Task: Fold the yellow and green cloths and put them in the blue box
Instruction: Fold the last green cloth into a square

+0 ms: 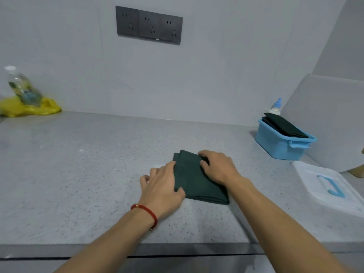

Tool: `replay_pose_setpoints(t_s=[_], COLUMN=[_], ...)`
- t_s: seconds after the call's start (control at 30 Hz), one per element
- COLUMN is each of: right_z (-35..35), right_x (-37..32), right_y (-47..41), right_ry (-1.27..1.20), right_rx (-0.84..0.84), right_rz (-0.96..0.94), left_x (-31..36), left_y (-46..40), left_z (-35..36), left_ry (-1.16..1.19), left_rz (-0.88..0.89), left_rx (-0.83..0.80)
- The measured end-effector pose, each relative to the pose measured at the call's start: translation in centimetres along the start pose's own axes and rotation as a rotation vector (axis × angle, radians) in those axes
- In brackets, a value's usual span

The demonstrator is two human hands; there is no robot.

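Observation:
A dark green cloth [194, 179], folded into a small rectangle, lies on the grey counter [88, 174] in front of me. My left hand [163, 186] grips its left edge, thumb on top and fingers curled at the side. My right hand [218, 166] holds its far right edge with curled fingers. The blue box [281, 144] stands at the right near the wall, with another dark folded cloth [283, 126] sticking out of its top. A crumpled yellow cloth [29, 108] lies at the far left by the wall.
A clear plastic bottle [21, 87] leans on the yellow cloth. A small white bottle with a blue cap [275, 107] stands behind the box. A translucent lid with a blue handle [331, 186] lies at the right. Wall sockets [148, 25] are above the counter.

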State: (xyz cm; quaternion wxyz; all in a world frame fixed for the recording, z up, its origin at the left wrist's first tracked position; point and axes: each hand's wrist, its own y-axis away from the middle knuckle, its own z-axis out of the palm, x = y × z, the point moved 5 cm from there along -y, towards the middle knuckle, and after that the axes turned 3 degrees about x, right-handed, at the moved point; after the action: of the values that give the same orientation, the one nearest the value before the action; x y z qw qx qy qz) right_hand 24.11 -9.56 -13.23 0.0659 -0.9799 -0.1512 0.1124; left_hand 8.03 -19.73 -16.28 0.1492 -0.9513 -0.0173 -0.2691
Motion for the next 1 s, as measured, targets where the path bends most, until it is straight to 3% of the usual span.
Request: replay_pose_setpoints(t_s=[0.07, 0.13, 0.23, 0.33, 0.47, 0.63, 0.73, 0.77, 0.83, 0.9, 1.0], right_z=[-0.1, -0.4, 0.0, 0.3, 1.2, 0.7, -0.3, -0.2, 1.4, 3.7, 5.1], right_x=[2.4, 4.4, 5.4, 5.2, 5.2, 4.3, 2.0, 1.1, -0.4, -0.6, -0.1], right_y=[1.0, 1.7, 2.1, 2.0, 2.0, 2.0, 2.6, 2.6, 2.4, 2.3, 2.2], right_ry=[0.035, -0.068, -0.296, -0.365, -0.282, -0.142, -0.007, -0.004, 0.000, 0.033, 0.037], right_rx=[0.155, 0.170, 0.140, 0.222, 0.251, 0.263, 0.453, 0.423, 0.183, -0.078, -0.183], right_rz=[0.083, 0.207, 0.278, 0.304, 0.362, 0.331, 0.061, -0.053, -0.216, -0.219, -0.171], left_x=[-1.3, -2.7, -3.5, -3.1, -3.6, -3.9, -3.9, -3.9, -3.8, -3.6, -2.2], left_y=[-2.1, -4.5, -5.2, -4.7, -4.6, -4.6, -4.9, -4.9, -5.0, -5.1, -5.3], left_z=[-1.1, -2.6, -2.4, -1.3, -1.2, -1.1, -1.1, -1.1, -1.0, -1.0, -1.4], left_ry=[-0.057, -0.130, 0.155, 0.183, 0.242, 0.276, 0.260, 0.254, 0.232, 0.201, -0.011], left_rz=[-0.017, -0.084, -0.222, -0.201, -0.209, -0.212, -0.212, -0.215, -0.216, -0.213, -0.145], left_rx=[0.089, 0.174, 0.164, 0.175, 0.193, 0.216, 0.212, 0.214, 0.211, 0.179, 0.041])
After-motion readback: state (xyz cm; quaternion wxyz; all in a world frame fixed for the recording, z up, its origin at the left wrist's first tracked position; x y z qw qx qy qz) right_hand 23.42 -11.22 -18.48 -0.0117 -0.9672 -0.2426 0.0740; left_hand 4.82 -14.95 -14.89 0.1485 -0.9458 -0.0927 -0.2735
